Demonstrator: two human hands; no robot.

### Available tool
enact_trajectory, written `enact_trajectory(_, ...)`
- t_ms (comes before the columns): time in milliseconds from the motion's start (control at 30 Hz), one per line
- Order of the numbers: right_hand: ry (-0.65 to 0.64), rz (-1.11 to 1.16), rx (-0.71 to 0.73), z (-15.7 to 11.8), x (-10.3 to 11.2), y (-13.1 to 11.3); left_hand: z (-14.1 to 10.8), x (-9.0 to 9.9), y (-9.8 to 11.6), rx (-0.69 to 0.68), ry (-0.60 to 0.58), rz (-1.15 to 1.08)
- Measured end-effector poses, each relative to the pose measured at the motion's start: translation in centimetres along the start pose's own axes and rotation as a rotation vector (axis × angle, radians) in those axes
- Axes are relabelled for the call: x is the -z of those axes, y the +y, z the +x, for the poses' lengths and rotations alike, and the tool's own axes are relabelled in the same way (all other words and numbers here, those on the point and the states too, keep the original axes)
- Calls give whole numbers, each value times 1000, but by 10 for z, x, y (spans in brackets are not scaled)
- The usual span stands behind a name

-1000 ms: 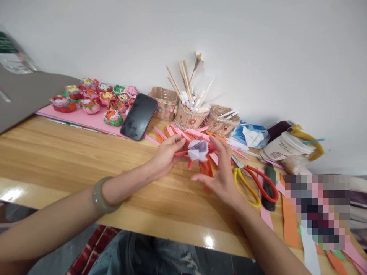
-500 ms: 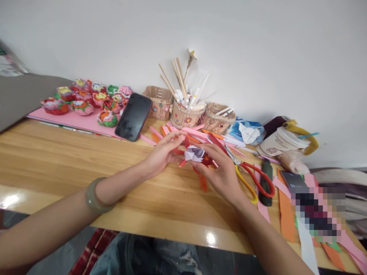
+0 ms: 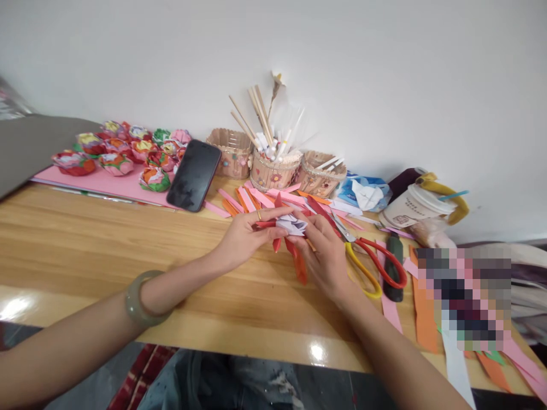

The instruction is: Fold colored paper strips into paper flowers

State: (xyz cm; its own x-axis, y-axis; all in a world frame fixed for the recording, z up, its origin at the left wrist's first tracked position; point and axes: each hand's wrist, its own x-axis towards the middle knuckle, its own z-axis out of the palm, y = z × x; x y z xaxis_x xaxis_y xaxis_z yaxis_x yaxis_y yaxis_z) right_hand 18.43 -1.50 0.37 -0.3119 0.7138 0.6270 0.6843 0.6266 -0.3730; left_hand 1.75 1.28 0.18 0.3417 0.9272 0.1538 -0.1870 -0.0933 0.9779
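Both my hands hold a folded paper flower [image 3: 291,225] above the table, with pale lilac petals in the middle and red and orange pieces sticking out around and below. My left hand [image 3: 248,234] pinches its left side between thumb and fingers. On the right side, my right hand [image 3: 323,247] is closed around it, fingertips against the lilac petals. My fingers cover part of the flower. Scissors [image 3: 371,259] with red and yellow handles lie just right of my right hand. Pink and orange paper strips [image 3: 252,199] lie behind the hands.
Finished paper flowers [image 3: 115,145] stand on a pink sheet [image 3: 102,183] at the left, a black phone [image 3: 194,175] leaning beside them. Decorated baskets [image 3: 276,172] hold sticks and pens. A tissue pack [image 3: 363,192], a cup [image 3: 416,209] and a dark green bottle [image 3: 394,266] are on the right.
My left hand has moved right and now grips the flower's left side with the thumb against the lilac petals. My right hand stays on it. The whole view has shifted slightly.
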Motion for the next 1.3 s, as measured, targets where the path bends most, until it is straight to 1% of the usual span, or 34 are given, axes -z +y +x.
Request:
enact_trajectory(100, 22, -21, 14, -3, -2, -3, -5, -3, 0, -51, 18, 58)
enact_trajectory(200, 62, -18, 8, -3, 0, -7, -7, -4, 0, -82, 5, 86)
enact_trajectory(267, 75, 24, -20, -2, 4, -9, -7, -2, -1, -66, -22, 96)
enact_trajectory(367, 74, 96, -73, 1, 9, -11, -5, 1, -3, -2, -102, 58)
enact_trajectory(433, 68, 94, -62, 1, 10, -10, -4, 3, -4, 21, -139, -4)
enact_trajectory(467, 62, 72, -33, 0, 10, -9, -3, 4, -5, 32, -141, -35)
enact_trajectory(600, 52, -49, 94, -2, 6, -5, -2, 2, -3, 84, -121, -91)
enact_trajectory(667, 31, -18, 78, -2, 6, -6, -2, 1, -1, 90, -109, -75)
enact_trajectory(733, -18, 37, 47, -1, 7, -7, -2, -1, 0, 92, -79, -52)
enact_trajectory(833, -76, 42, 67, 1, 8, -9, -1, -2, 1, 118, -56, -45)
enact_trajectory(933, -68, 28, 57, 1, 8, -10, -1, -4, 5, 162, -48, -84)
enact_trajectory(1100, 3, 1, -8, -1, 5, -7, -3, -9, 8, 333, -40, -251)
enact_trajectory(1200, 58, -8, -55, -2, 2, -4, -4, -12, 5, 391, -24, -199)
enact_trajectory(1300, 37, 24, -69, -1, 1, -3, -4, -13, 4, 440, -83, -143)
